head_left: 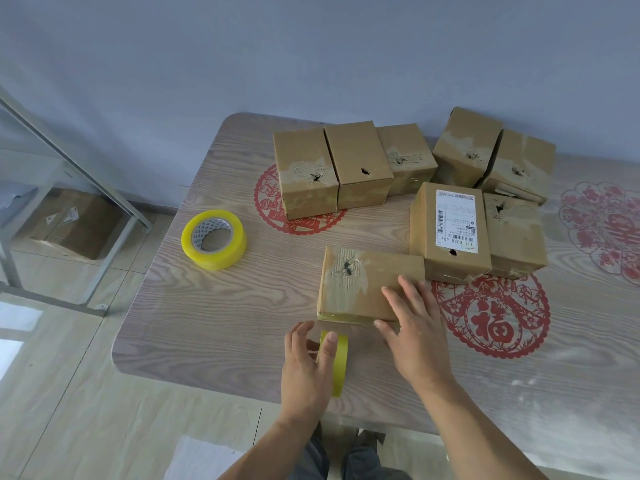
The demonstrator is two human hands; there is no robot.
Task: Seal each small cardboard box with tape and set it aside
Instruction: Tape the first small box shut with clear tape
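Keep right hand [412, 327] flat on box [367, 289] near counter's [207, 306] front edge; left hand [306, 368], gripping tape roll [337, 362], pulls strip taut along seam.

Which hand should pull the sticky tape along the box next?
The left hand. It already grips the tape roll beside the box, and the right hand lies flat on the box, holding it steady.
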